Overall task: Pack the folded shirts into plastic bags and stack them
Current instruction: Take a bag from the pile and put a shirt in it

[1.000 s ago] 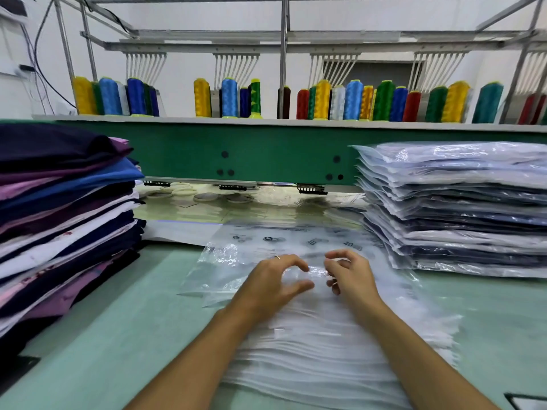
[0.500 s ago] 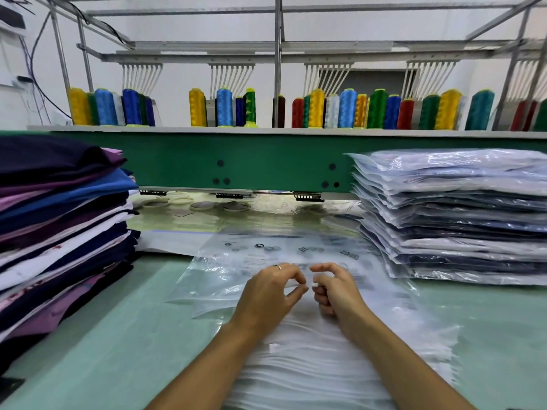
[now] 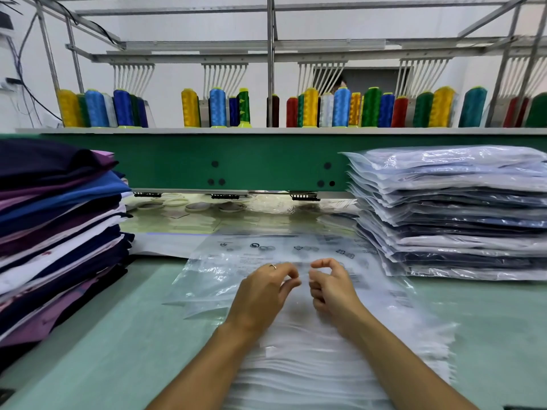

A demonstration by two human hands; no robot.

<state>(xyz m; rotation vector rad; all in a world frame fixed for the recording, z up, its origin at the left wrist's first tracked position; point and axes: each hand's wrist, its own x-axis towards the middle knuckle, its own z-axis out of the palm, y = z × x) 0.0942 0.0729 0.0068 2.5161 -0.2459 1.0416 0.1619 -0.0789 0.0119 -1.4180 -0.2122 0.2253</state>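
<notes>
Behind the pale green table [image 3: 97, 335] runs a green machine beam [image 3: 236, 161] topped with a row of thread cones [image 3: 310, 109]. On the table, a stack of folded shirts [image 3: 56, 232] waits at the left, a stack of bagged shirts [image 3: 455, 211] stands at the right, and between them lies a pile of empty plastic bags [image 3: 310, 350]. Both hands work over the top bag [image 3: 236, 267], near its far half. The left hand [image 3: 263, 294] and the right hand [image 3: 333, 287] are curled, thumb tips close to fingertips, apparently pinching the thin film between them; motion blur makes it hard to confirm that either truly has hold. The step looks to be separating one bag and finding its mouth. To do it well, rub the two layers apart with a light pinch, lift only the top sheet so the slippery pile beneath does not slide, and keep the hands close together until the layers part. The top bag lies flat, its long axis running away from the person toward the machine and skewed slightly to the left, with its printed end farthest away; I cannot tell which end is open.
</notes>
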